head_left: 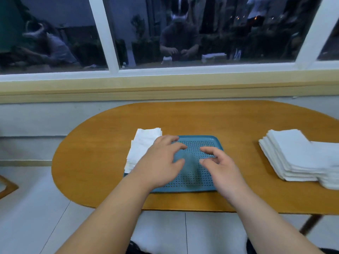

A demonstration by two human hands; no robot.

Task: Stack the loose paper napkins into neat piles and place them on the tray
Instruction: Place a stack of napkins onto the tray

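Both bare forearms reach in from 6 o'clock. The left hand (161, 162) is spread wide, fingers fairly straight, holding nothing. The right hand (220, 165) is loosely curled and also holds nothing. Both are above the blue perforated tray (183, 190) on the oval wooden table (102, 162). A neat napkin stack (143, 145) lies at the tray's left edge, at 10 o'clock from the left hand and partly hidden by it. A larger, uneven napkin pile (289, 154) sits on the table at 3 o'clock, well apart from the right hand.
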